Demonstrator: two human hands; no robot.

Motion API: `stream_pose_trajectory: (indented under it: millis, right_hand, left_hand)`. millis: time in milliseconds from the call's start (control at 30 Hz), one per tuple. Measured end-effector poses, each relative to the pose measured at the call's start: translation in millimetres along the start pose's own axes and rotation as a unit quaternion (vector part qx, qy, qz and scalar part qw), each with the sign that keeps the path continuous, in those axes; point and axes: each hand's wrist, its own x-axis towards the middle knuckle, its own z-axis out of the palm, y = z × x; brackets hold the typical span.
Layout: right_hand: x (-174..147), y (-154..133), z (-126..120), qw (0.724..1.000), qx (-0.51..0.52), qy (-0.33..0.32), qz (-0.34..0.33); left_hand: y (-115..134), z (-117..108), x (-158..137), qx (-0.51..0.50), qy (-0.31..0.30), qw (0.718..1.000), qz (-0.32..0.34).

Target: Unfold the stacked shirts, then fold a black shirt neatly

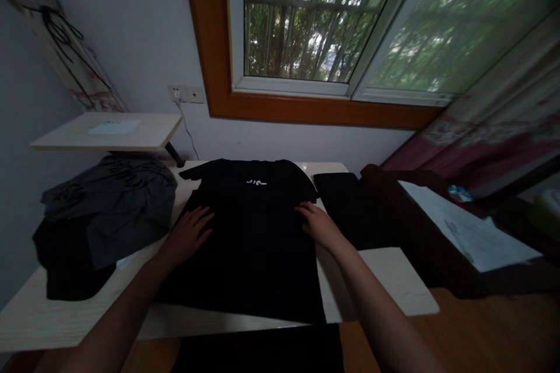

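A black T-shirt [249,245] with a small white print near its collar lies spread flat, collar end toward the wall. My left hand [188,233] rests on its left side, fingers stretched out over the cloth. At the opposite edge, just below the sleeve, my right hand [318,224] touches the shirt with its fingertips, the fingers extended. Neither hand grips the fabric, as far as the fingers show. The shirt's lower hem reaches close to the front edge of the pale table [100,326].
Dark grey and black clothes [131,204] are heaped at the left under a raised shelf [65,139]. Folded black cloth [345,210] lies right of the shirt. Farther right, a paper sheet [468,227] rests on a dark surface. A window [324,23] is behind.
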Motion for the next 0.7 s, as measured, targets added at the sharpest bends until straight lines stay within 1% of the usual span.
stream_pose_trajectory:
  millis: [100,233,333,400,500,633,700]
  right_hand:
    - [18.3,5.4,-1.1,1.0,-0.004,0.022,0.009]
    - [34.4,2.1,1.7,0.998,0.019,0.059,0.007]
    - [36.3,-2.7,4.9,0.997,0.039,0.068,0.01]
    - [32.6,-4.9,5.6,0.997,0.042,0.064,0.007]
    - [21.1,-7.0,3.3,0.998,0.027,0.051,-0.009]
    - [-1.3,-10.5,-5.1,0.999,0.003,0.047,-0.023]
    - [-13.7,-13.0,-10.9,0.999,0.001,0.042,-0.023]
  left_hand:
    - [8.3,2.4,1.2,0.011,-0.002,1.0,0.0]
    - [22.8,1.5,-1.4,0.029,0.012,0.999,-0.007]
    - [31.7,-6.4,-6.4,0.038,0.018,0.999,-0.029]
    - [36.7,-16.9,-10.3,0.039,0.009,0.998,-0.044]
    - [43.3,-38.0,-16.4,0.029,-0.032,0.997,-0.057]
    - [47.6,-61.3,-25.5,0.038,-0.118,0.982,-0.141]
    - [47.5,-66.4,-30.8,0.038,-0.16,0.974,-0.158]
